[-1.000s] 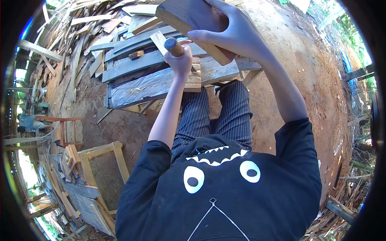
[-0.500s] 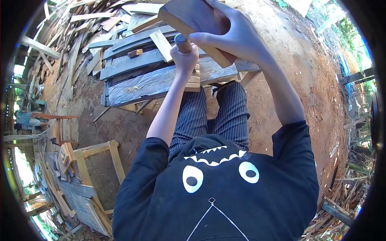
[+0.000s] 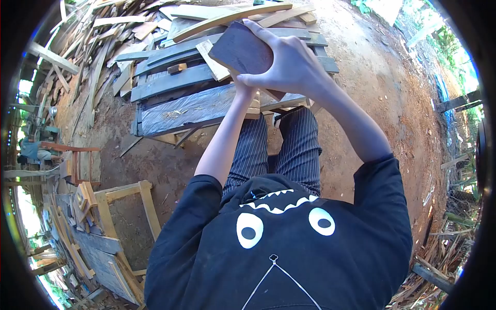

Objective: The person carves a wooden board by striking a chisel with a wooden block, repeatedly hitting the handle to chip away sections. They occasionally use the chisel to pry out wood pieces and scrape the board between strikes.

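My right hand [image 3: 289, 64] grips a dark brown wooden block [image 3: 243, 50], thumb on the near side and fingers over the far edge. The block sits right over my left hand [image 3: 245, 89], of which only the wrist and a little of the hand show. Those left fingers and the upright round chisel handle they were wrapped around are covered by the block now; the blade is out of sight. Below the hands, the end of a pale piece of timber [image 3: 252, 111] rests on the slatted wooden bench [image 3: 181, 114].
A curved wooden piece [image 3: 232, 19] and a short offcut [image 3: 177, 68] lie on the bench. Scrap wood [image 3: 98, 57] is heaped at the far left. A wooden frame [image 3: 150, 209] stands at lower left, near a reddish chair-like frame [image 3: 77, 160]. Another person [image 3: 33, 151] is at far left.
My right hand has brought the block down and toward me, onto or just above the chisel handle's top, which showed before. My left hand has stayed nearly in place.
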Motion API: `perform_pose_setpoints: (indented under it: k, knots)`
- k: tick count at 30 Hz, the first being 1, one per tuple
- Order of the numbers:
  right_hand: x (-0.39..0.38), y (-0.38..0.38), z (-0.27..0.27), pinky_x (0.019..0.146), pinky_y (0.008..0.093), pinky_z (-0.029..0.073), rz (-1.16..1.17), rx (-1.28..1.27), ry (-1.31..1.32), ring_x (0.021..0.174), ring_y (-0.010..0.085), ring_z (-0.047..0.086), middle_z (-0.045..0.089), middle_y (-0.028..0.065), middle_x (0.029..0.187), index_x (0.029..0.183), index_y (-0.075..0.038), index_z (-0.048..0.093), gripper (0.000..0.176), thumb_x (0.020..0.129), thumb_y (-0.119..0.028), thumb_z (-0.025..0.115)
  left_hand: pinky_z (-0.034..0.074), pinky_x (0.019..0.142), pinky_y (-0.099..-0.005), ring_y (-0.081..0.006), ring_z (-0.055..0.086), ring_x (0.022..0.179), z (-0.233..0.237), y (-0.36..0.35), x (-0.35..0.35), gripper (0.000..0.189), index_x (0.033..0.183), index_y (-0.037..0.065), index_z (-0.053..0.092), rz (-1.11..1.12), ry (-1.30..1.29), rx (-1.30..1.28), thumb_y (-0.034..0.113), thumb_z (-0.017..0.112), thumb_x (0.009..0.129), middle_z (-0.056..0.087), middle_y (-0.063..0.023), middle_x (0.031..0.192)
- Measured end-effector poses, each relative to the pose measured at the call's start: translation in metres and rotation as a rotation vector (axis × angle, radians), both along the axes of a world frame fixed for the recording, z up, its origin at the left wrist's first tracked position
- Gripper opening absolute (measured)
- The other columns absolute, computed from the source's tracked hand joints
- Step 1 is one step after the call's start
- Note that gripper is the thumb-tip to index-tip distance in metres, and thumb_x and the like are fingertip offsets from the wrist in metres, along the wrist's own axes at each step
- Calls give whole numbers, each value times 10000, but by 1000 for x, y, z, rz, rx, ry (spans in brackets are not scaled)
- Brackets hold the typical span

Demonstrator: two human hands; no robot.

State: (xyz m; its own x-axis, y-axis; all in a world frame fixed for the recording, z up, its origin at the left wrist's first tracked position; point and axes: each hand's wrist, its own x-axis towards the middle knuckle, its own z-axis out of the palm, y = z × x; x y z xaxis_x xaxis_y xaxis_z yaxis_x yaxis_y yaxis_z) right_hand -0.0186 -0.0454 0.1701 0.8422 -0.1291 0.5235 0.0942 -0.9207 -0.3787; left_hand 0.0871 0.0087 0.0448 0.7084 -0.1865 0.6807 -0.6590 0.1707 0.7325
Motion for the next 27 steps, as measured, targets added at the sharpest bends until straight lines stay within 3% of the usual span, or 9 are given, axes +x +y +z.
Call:
perform_pose_setpoints:
  k: [5, 9, 13, 15, 17, 21, 23, 24, 27]
  knots:
    - [-5, 1, 15, 712, 357, 554, 68, 35, -379, 705, 280, 670, 655, 219, 888, 1402, -64, 340, 973, 598, -466, 713, 480, 584, -275, -143, 629, 599, -1, -3, -3, 58, 761, -13, 619, 6, -29, 13, 12, 590, 717, 646, -36, 665]
    - [-12, -3, 15, 706, 359, 562, -45, -182, 178, 716, 274, 675, 659, 201, 923, 1403, -89, 344, 946, 601, -412, 730, 482, 587, -277, -145, 632, 604, -2, -2, -3, 60, 765, -15, 619, 17, -47, 10, 17, 593, 721, 650, -35, 671]
    - [-11, 0, 28, 704, 360, 566, 81, 10, -343, 714, 272, 679, 662, 203, 900, 1411, -98, 328, 956, 600, -416, 725, 484, 591, -279, -147, 635, 609, -2, -2, -3, 63, 768, -17, 619, 22, -48, 15, 23, 596, 725, 654, -35, 677]
    - [-5, 2, 5, 600, 369, 573, -35, -62, 58, 639, 278, 673, 660, 198, 812, 1414, -100, 306, 1017, 583, -526, 709, 485, 592, -280, -148, 637, 611, -4, 0, -6, 65, 770, -19, 620, 28, -62, 16, 26, 597, 728, 656, -35, 680]
    - [-12, -9, 2, 600, 368, 576, 22, -181, 115, 652, 283, 676, 657, 205, 803, 1416, -82, 295, 1024, 589, -532, 698, 486, 594, -281, -150, 639, 614, -5, 2, -9, 68, 772, -20, 620, 43, -99, 23, 29, 598, 730, 658, -34, 683]
    - [-15, -12, 22, 633, 358, 581, 94, -11, -192, 680, 292, 680, 654, 220, 842, 1403, -52, 301, 1011, 596, -512, 700, 488, 597, -282, -152, 642, 619, -3, 2, -11, 73, 775, -22, 620, 112, -242, 98, 35, 601, 734, 662, -34, 688]
    - [-13, -14, 8, 652, 348, 582, 123, 108, -435, 691, 290, 681, 652, 226, 861, 1399, -41, 298, 1007, 601, -506, 699, 492, 589, -302, -161, 651, 629, 0, 2, -17, 137, 784, -32, 626, -41, 142, -81, 97, 628, 739, 655, -76, 656]
    - [-12, -14, -3, 661, 335, 580, 65, -59, -145, 701, 286, 681, 653, 219, 879, 1390, -44, 302, 989, 611, -500, 707, 492, 582, -308, -164, 650, 620, 9, 0, -24, 147, 778, -34, 627, -148, 331, -307, 105, 638, 729, 648, -90, 637]
    - [-17, -16, 6, 789, 395, 542, 63, -54, 131, 810, 344, 666, 643, 239, 962, 1402, -63, 282, 961, 627, -434, 712, 508, 620, -299, -156, 653, 696, -4, -1, -14, 169, 824, -21, 642, -321, 465, -410, 106, 661, 714, 664, -117, 726]
